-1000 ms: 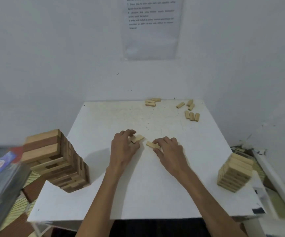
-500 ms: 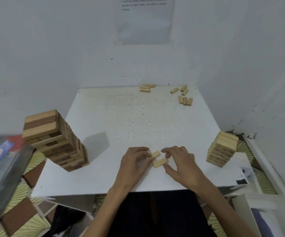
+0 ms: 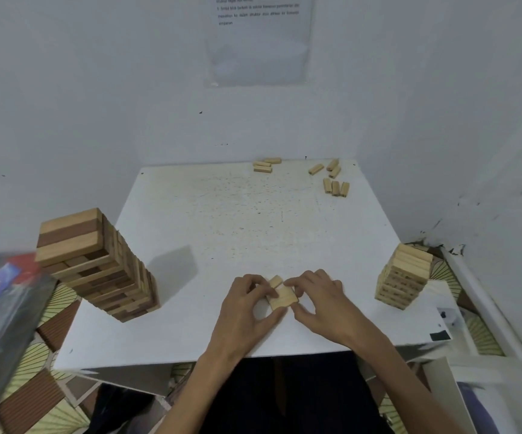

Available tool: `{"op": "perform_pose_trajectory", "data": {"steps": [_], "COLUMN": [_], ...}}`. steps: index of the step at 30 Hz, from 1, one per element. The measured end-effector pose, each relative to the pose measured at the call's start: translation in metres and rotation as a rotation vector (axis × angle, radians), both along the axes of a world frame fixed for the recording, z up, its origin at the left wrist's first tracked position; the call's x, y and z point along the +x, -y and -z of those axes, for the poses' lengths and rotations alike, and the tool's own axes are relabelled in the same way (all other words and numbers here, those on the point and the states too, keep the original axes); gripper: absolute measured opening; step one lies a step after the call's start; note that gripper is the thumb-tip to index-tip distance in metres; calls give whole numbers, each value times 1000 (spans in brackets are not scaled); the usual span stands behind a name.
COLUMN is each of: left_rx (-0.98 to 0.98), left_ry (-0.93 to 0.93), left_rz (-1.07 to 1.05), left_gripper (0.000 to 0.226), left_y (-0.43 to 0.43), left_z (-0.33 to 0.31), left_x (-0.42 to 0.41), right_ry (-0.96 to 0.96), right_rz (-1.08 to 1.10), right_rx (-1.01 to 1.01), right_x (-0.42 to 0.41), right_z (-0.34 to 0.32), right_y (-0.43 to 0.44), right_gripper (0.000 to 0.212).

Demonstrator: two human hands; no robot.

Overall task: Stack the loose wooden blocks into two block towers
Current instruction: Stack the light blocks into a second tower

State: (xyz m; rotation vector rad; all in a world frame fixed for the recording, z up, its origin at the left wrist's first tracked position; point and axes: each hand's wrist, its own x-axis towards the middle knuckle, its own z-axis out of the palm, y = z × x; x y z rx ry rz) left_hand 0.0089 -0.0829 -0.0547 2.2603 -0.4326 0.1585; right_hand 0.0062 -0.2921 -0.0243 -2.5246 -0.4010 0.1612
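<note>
Both hands meet near the front edge of the white worktop (image 3: 222, 233). The left hand (image 3: 245, 308) and the right hand (image 3: 323, 305) have their fingers curled in, and between them they pinch a small set of pale blocks (image 3: 281, 297) lying flat on the surface and pressed side by side. One of the blocks pokes out a little toward the far side. Each thumb sits at the near end of the set and the fingertips at the far end.

On the left edge stands a tall tower (image 3: 97, 264) of mixed light and dark wood. On the right edge stands a short tower (image 3: 405, 277), all pale. At the far end lie the loose blocks (image 3: 334, 187) in scattered clusters of three, well apart from the hands. A sheet of paper (image 3: 259, 42) hangs on the wall behind, its print too small to read.
</note>
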Motion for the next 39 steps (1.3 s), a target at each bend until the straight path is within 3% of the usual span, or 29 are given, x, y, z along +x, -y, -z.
{"op": "perform_pose_trajectory", "data": {"steps": [7, 11, 17, 21, 27, 31, 35, 39], "left_rx": [50, 83, 55, 51, 223, 364, 355, 328], "left_ry": [-29, -20, -60, -101, -221, -220, -285, -280], "left_rz": [176, 228, 166, 97, 161, 231, 366, 441], "left_gripper": [26, 28, 51, 65, 94, 89, 88, 69], "left_y": [-5, -6, -6, -2, -14, -30, -39, -33], "left_z": [-13, -15, -13, -15, -30, -38, -38, -37], "left_x": [12, 17, 14, 12, 18, 30, 49, 58], "right_ry": [-64, -43, -66, -72, -3, 6, 2, 11], "right_rz": [-92, -130, -79, -41, 39, 61, 84, 92], "right_rx": [-23, -66, -45, 6, 72, 26, -13, 30], "right_x": [10, 19, 23, 19, 5, -5, -7, -2], "right_z": [-5, -8, -2, 0, 0, 2, 9, 10], "right_y": [4, 2, 2, 1, 3, 11, 1, -5], "right_gripper": [71, 60, 52, 52, 61, 66, 81, 70]}}
